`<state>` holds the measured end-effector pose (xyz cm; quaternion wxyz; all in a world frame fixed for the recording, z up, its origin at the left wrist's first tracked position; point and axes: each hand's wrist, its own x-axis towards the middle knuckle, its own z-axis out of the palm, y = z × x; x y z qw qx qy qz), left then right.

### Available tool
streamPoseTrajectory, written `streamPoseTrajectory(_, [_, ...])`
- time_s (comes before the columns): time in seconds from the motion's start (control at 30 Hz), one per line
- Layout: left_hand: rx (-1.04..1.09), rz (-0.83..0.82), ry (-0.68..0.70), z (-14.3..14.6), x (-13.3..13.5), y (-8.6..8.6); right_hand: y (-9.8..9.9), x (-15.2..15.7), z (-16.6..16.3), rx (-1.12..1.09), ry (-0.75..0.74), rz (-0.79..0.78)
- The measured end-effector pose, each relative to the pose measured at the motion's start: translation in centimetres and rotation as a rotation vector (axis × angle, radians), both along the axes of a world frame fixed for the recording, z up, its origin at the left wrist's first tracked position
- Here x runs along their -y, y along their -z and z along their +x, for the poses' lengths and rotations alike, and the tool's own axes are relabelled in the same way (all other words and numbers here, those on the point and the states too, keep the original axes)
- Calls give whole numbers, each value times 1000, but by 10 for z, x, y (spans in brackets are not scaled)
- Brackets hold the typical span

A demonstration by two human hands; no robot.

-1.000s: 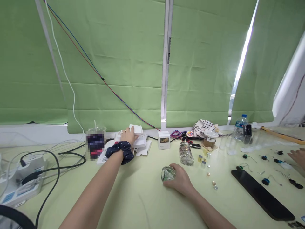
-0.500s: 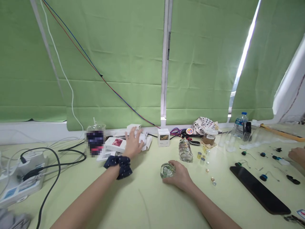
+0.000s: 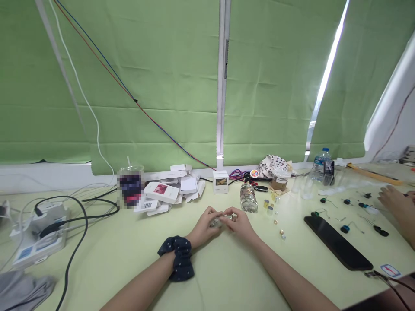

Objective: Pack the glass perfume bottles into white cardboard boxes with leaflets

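A small clear glass bottle [image 3: 215, 223] lies tilted between my hands, low over the table, partly hidden by my fingers. My left hand [image 3: 205, 229], a dark dotted scrunchie [image 3: 178, 255] on its wrist, is wrapped round the body of the bottle. My right hand [image 3: 241, 226] pinches the bottle's shiny top end, fingertips close to those of the left; whether this part is a neck or a cap I cannot tell. Behind my right hand lies a ribbed glass bottle [image 3: 248, 199], with small gold and silver caps [image 3: 269, 210] to its right.
White boxes [image 3: 162, 192] are heaped at the back left, near a drink cup [image 3: 130, 185]. A white cube box [image 3: 220, 182] stands behind my hands. Cables and a power strip [image 3: 42, 242] lie left. A black slab [image 3: 337, 242], small tools and another person's hand [image 3: 394, 203] are right.
My left hand has left the white boxes and come to the glass bottle, which it now holds. My right hand has shifted from the bottle's side to its top end.
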<state>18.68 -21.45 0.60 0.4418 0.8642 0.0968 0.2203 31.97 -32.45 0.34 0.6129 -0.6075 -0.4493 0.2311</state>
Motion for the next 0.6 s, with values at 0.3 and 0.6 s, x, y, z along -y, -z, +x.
streamPoseTrajectory(0.3, [-36,-386,140,5,-6,-9,-26,13,20,34,2,127])
streamPoseTrajectory(0.6, [44,-589,125,-6,-8,-7,-38,56,82,-84,291,182])
